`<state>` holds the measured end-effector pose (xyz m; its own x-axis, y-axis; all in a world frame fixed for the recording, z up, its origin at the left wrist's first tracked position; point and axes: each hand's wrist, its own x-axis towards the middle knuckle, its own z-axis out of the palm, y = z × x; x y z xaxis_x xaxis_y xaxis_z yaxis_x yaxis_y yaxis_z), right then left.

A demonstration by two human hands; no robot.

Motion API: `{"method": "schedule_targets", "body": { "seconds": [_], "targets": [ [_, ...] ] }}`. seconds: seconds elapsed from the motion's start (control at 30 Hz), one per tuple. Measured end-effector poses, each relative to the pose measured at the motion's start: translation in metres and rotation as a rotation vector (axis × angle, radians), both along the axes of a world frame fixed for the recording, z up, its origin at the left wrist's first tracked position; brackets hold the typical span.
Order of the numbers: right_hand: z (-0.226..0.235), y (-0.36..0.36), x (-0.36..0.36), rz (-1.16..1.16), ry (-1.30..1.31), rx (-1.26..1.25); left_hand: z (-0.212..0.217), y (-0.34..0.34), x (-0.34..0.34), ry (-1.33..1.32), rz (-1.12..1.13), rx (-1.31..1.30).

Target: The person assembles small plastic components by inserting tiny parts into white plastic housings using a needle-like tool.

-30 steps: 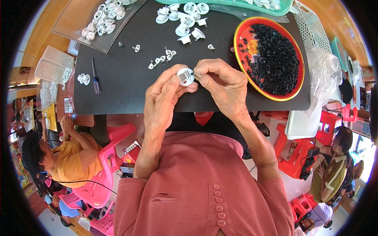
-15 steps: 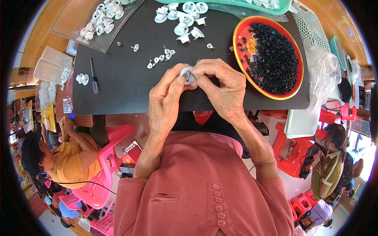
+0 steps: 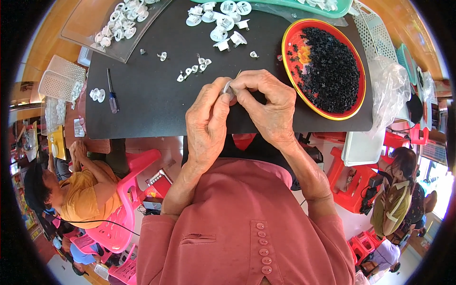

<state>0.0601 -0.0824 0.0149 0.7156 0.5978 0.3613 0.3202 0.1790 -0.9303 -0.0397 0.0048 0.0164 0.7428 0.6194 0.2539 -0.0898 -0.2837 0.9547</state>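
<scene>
Above the near edge of the dark table my two hands meet at the fingertips. My left hand (image 3: pixel 207 124) is closed, pinching a small white round plastic part (image 3: pixel 227 87) that is seen nearly edge-on and is mostly covered by fingers. Against its right side, the thumb and index finger of my right hand (image 3: pixel 270 107) are pressed together; what they pinch is hidden. A thin brownish sliver (image 3: pixel 238 73) sticks up by the right fingertips. Beyond my hands lies a short row of small white pieces (image 3: pixel 194 69), with a pile of white round parts (image 3: pixel 223 21) farther off.
A red, yellow-rimmed tray (image 3: pixel 290 80) of small black pieces stands right. A clear bin (image 3: pixel 88 45) of white parts sits far left, a green tray (image 3: pixel 285 9) at the back. A screwdriver (image 3: pixel 113 102) lies left. A person in orange (image 3: pixel 92 194) sits at left.
The white part has turned from showing its flat face to nearly edge-on. My left hand has rolled and shifted slightly right; my right hand has barely moved.
</scene>
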Motion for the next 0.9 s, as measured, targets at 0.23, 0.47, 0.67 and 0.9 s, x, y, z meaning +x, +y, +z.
{"method": "schedule_targets", "body": {
  "seconds": [0.23,0.47,0.67,0.9],
  "targets": [
    [-0.005,0.001,0.002,0.021,0.093,-0.054,-0.007,0.008,-0.001,-0.064,-0.105,-0.43],
    [0.0,0.0,-0.005,-0.101,-0.233,-0.15,-0.009,0.011,-0.003,-0.185,-0.138,-0.698],
    [-0.005,0.007,-0.009,-0.155,-0.471,-0.141,-0.009,0.012,-0.001,-0.123,-0.049,-0.576],
    [0.001,0.002,-0.003,-0.025,-0.241,-0.161,-0.009,0.017,-0.001,-0.177,-0.11,-0.646]
  ]
}}
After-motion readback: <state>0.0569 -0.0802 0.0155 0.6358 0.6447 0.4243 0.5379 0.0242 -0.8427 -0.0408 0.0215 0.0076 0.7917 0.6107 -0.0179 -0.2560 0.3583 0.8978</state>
